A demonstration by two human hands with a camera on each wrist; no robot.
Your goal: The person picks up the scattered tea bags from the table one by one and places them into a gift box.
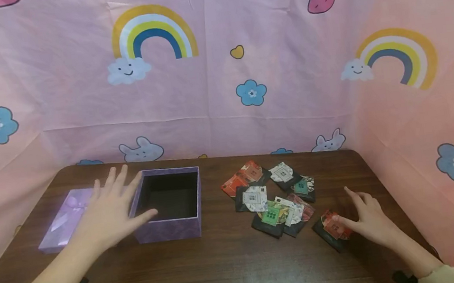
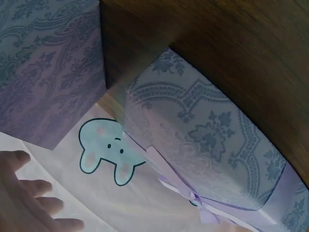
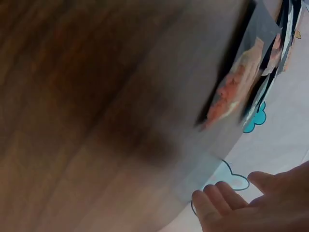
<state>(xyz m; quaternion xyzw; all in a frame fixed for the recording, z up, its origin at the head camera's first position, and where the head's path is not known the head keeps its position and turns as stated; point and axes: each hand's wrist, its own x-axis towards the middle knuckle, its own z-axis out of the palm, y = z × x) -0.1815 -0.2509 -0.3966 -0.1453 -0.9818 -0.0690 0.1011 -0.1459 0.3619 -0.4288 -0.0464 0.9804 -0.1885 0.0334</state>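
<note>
My left hand (image 1: 109,212), fingers spread, hovers between a purple gift-box lid (image 1: 65,220) with a ribbon bow and an open purple box (image 1: 170,230). The box has a dark inside, and part of its left wall is hidden behind the hand. In the left wrist view the fingers (image 2: 43,205) are apart from the patterned lid (image 2: 203,125). My right hand (image 1: 370,218) is beside a small black-and-red packet (image 1: 329,233), its thumb overlapping the packet in the head view. The right wrist view shows that hand (image 3: 256,208) apart from the packet (image 3: 236,82), holding nothing.
Several flat packets (image 1: 253,197) with red, white and green labels lie overlapping right of the box on the brown wooden table (image 1: 227,275). A pink patterned cloth (image 1: 219,80) hangs behind the table and along its sides.
</note>
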